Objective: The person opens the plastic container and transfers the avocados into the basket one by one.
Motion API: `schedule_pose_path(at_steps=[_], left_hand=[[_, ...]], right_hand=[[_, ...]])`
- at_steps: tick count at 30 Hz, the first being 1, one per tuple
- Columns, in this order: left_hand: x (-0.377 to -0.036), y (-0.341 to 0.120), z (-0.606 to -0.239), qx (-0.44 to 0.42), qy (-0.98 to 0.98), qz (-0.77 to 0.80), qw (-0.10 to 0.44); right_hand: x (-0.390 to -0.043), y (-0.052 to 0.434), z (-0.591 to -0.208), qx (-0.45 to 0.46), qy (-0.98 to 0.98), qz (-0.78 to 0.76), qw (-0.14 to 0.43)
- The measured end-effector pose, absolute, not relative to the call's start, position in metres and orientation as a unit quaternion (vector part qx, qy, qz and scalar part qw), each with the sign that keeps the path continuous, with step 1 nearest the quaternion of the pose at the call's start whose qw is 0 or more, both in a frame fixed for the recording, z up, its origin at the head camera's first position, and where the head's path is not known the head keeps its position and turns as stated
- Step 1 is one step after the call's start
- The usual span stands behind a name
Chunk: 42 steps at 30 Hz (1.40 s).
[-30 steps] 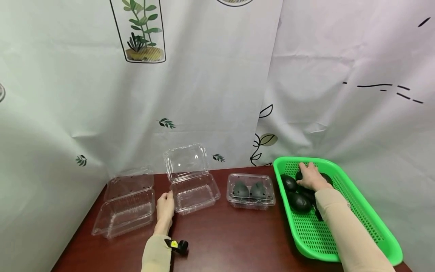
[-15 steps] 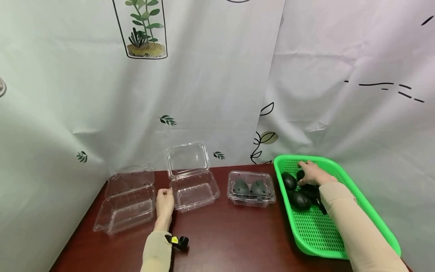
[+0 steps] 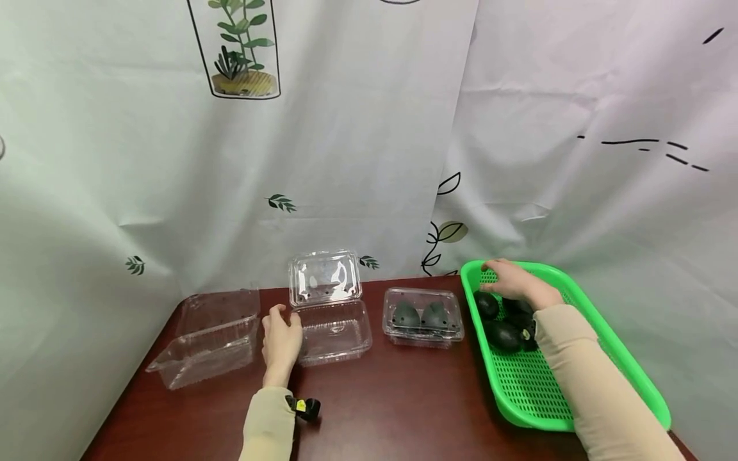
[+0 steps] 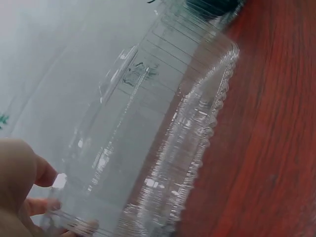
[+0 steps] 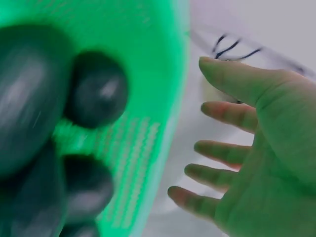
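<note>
My left hand [image 3: 281,342], fingers spread and slightly bent, is at the left edge of an open clear plastic clamshell box [image 3: 334,330]. In the left wrist view, the thumb [image 4: 45,174] and fingertips are right at the box's corner, some seen through the plastic. The box's lid [image 3: 325,278] stands raised at the back. My right hand [image 3: 513,282] hovers over the far left rim of a green plastic basket [image 3: 536,390]. Its fingers are spread apart with nothing between them in the right wrist view. Below lie several dark avocados [image 3: 504,336], one showing a pale stem end.
A closed clear clamshell box [image 3: 423,317] holding dark green avocados [image 3: 434,315] stands between the open box and the basket. Farther left is another open clear clamshell [image 3: 207,349]. A printed white curtain [image 3: 369,141] hangs behind the brown table [image 3: 375,410].
My right hand has lifted off the avocados and moved left towards the basket rim. The left fingers have spread, and the middle box's lid and the left clamshell have shifted slightly.
</note>
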<state>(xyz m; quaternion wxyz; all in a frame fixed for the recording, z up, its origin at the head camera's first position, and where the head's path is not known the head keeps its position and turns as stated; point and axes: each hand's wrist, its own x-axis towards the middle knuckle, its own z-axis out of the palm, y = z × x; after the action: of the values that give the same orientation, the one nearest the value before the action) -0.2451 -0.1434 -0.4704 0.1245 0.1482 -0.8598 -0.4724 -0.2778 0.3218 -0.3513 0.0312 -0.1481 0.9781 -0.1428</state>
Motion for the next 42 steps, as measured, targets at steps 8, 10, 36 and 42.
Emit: schedule_pose_path(at_steps=[8, 10, 36, 42], left_hand=[[-0.242, -0.135, -0.456, 0.103, -0.881, -0.428, 0.172], [-0.242, -0.130, -0.452, 0.090, -0.880, -0.427, 0.185], [-0.228, -0.037, -0.449, -0.167, -0.823, -0.517, 0.168], [-0.229, -0.018, -0.454, -0.179, -0.830, -0.502, 0.165]], right_hand=[[-0.265, 0.274, -0.339, -0.180, 0.972, -0.149, -0.012], [-0.259, 0.264, -0.338, -0.186, 0.969, -0.160, -0.022], [-0.219, 0.140, -0.415, -0.198, 0.932, -0.279, -0.124], [-0.213, 0.124, -0.420, -0.189, 0.944, -0.230, -0.141]])
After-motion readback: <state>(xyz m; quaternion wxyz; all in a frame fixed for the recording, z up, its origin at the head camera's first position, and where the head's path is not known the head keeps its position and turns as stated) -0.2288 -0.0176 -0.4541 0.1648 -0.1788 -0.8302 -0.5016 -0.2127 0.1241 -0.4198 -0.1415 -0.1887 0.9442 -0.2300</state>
